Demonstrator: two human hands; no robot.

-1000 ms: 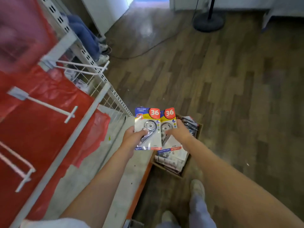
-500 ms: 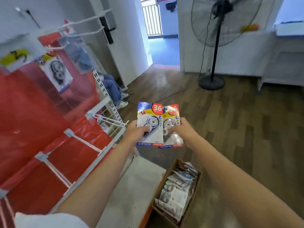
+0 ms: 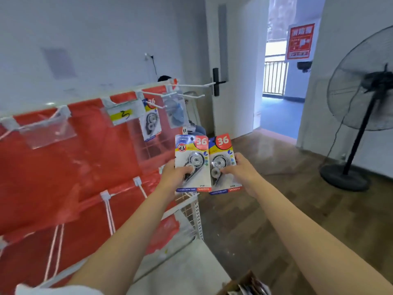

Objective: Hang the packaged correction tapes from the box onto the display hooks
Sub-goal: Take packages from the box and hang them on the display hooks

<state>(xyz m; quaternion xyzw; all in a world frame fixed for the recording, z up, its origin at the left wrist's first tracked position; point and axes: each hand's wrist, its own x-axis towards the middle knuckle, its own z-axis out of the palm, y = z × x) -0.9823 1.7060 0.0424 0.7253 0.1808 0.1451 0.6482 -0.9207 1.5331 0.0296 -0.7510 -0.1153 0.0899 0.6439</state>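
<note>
Two packaged correction tapes are held up side by side, their inner edges just overlapping. The left package (image 3: 192, 162) is pinched by the left hand (image 3: 173, 174), thumb laid across the blister; the right package (image 3: 223, 165) is gripped by the right hand (image 3: 244, 172), thumb on the front and fingers curled behind. Both cards are kept upright in open air, touching nothing else.

Just beyond and above the left hand, white display hooks (image 3: 191, 85) are seen jutting from the top rail, their tips free; on one of them an already hung package (image 3: 151, 122) is carried, with a blurred bluish packet (image 3: 175, 112) beside it. A clear label holder with a yellow tag (image 3: 123, 113) is clipped further left. Below the left forearm, more bare hooks (image 3: 109, 211) are set against the red backing (image 3: 63, 167).

Beneath the right forearm, the corner of the cardboard box (image 3: 244, 282) is caught at the frame's bottom edge. To the right, open wooden floor (image 3: 287, 188) is offered, bounded by a standing fan (image 3: 361, 107) and an open doorway (image 3: 276, 92).
</note>
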